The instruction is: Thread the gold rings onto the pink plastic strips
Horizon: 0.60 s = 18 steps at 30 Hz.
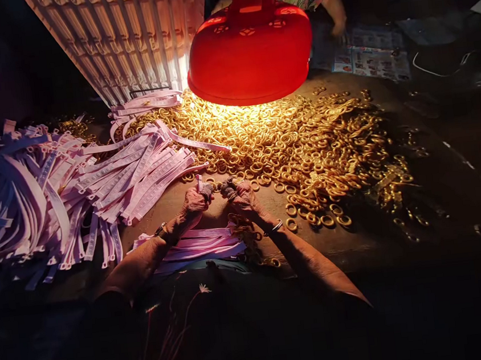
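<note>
My left hand (195,203) is closed around a pink strap (199,181), whose looped end sticks up above the fingers. Close beside it on the right, my right hand (243,198) has its fingers pinched together; what they hold, if anything, is hidden. Grey wraps cover fingertips on both hands. Gold rings (283,141) lie in a wide heap just beyond the hands, a few of them right behind the gap between the fingers. Below my forearms, more pink straps (206,244) lie at the table's near edge, with a small cluster of rings (251,239) to their right.
A glowing red lamp shade (251,58) hangs low over the rings. Piled pink straps (30,185) cover the table's left side. A ribbed panel (131,37) stands at the back left. Across the table, a person's arm (334,12) reaches near printed sheets (378,59).
</note>
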Available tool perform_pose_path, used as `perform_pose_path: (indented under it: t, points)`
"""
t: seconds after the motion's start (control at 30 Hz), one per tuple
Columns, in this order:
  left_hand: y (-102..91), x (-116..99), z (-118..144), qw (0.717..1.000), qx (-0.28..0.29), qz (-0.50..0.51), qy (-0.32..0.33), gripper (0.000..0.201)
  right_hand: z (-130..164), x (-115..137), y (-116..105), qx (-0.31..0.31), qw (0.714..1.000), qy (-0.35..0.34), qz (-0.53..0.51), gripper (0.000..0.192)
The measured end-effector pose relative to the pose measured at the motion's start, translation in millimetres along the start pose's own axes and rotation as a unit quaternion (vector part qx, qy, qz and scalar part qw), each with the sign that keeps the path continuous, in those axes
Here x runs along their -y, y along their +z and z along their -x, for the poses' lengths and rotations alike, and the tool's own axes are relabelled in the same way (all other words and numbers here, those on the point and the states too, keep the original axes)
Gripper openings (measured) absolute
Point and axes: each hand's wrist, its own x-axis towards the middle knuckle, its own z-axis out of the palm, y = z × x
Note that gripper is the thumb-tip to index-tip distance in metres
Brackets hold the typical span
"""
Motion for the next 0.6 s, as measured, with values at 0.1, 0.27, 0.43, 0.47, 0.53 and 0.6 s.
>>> perform_pose_path:
  t: [0.1, 0.27, 0.43, 0.47, 0.53, 0.6]
  points:
    - [0.1, 6, -1, 0.998, -0.002, -0.031, 0.051, 0.025, -1, -4, 2, -0.002, 0.995, -0.045, 0.085, 0.024]
    - [-6.3, 12, 12, 0.969, 0.045, -0.158, 0.184, 0.02, -4, -8, 2, 0.018, 0.986, -0.087, 0.143, 0.023]
    - [-9.6, 18, 10, 0.952, 0.049, -0.206, 0.22, 0.015, 1, -3, 2, 0.028, 0.996, -0.07, 0.051, 0.022]
    - [-10.0, 19, 8, 0.955, 0.059, -0.2, 0.21, 0.016, 2, -2, 3, 0.028, 0.997, -0.058, 0.037, 0.021]
    - [-11.2, 18, 6, 0.964, 0.089, -0.171, 0.181, 0.019, 3, -3, 5, 0.023, 0.998, -0.045, 0.023, 0.019]
    - [-13.0, 14, 7, 0.974, 0.119, -0.131, 0.14, 0.02, 3, -7, 9, 0.002, 0.998, -0.061, 0.034, 0.017]
